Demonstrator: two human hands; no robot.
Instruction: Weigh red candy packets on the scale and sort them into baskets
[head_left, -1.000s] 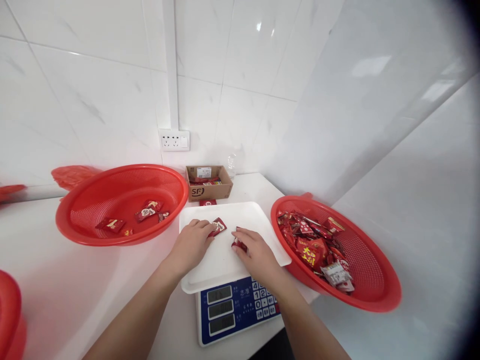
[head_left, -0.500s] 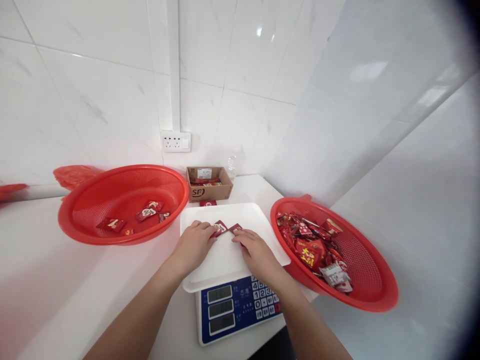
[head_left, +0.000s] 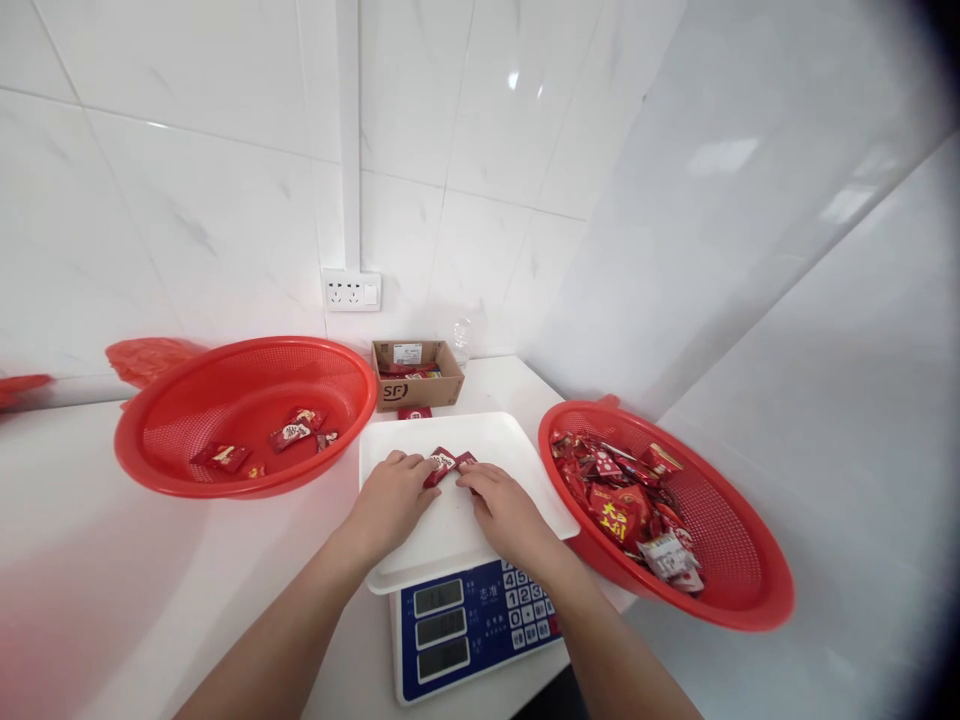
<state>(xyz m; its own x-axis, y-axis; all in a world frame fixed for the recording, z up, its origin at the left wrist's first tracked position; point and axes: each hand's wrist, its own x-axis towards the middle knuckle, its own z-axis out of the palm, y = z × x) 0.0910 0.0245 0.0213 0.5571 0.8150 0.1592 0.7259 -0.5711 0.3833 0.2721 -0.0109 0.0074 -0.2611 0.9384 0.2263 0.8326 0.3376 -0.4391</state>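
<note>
Small packing workroom, white tiled walls (head_left: pixel 225 180), weighing scale (head_left: pixel 472 625), red baskets (head_left: pixel 244 415)

**What the view leaves unclear**

The left hand (head_left: pixel 390 500) and right hand (head_left: pixel 504 510) cover parts of the two red packets (head_left: pixel 448 463) on the white tray (head_left: pixel 517 445), so whether the fingers (head_left: pixel 420 468) pinch or only press them cannot be told. The scale (head_left: pixel 469 630) displays are too dim to read. Print on the packets in the right basket (head_left: pixel 750 600) is mostly too small. The cardboard box (head_left: pixel 416 372) hides most of its contents. A red object (head_left: pixel 19 385) is cut off at the left edge.
</note>
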